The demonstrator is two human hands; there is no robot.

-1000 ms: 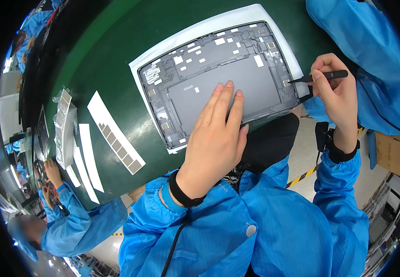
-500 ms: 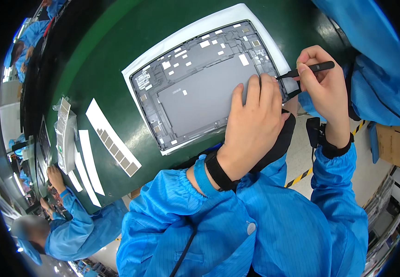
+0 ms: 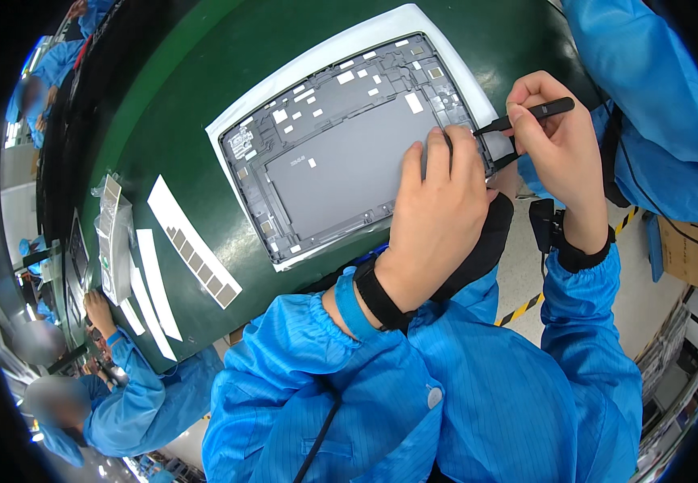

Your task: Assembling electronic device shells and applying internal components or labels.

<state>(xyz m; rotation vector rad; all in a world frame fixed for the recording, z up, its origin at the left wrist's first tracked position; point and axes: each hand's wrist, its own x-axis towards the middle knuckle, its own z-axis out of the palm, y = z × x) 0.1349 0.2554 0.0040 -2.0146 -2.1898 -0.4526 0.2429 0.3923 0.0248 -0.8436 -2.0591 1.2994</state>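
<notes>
A dark grey tablet back housing (image 3: 341, 165) lies inner side up on a white sheet (image 3: 217, 133), dotted with small white stickers. My left hand (image 3: 439, 201) rests over the housing's lower right corner, its fingers stretched out across the surface and the thumb by the near edge. In my right hand (image 3: 558, 141) is a pair of black tweezers (image 3: 554, 107), pinched between thumb and fingers. Their tips point left at the right edge of the housing, close to my left fingertips. Whether the tips grip anything is too small to tell.
Left of the housing on the green table (image 3: 196, 105) lie a white strip with grey square pads (image 3: 196, 259), plain white strips (image 3: 158, 282) and a clear bag of parts (image 3: 113, 233). A co-worker's arm (image 3: 127, 354) reaches in at lower left. Cardboard boxes (image 3: 687, 253) stand right.
The housing and its white sheet have shifted slightly left. My right hand with the tweezers has moved a little left and up; my left hand stays on the corner.
</notes>
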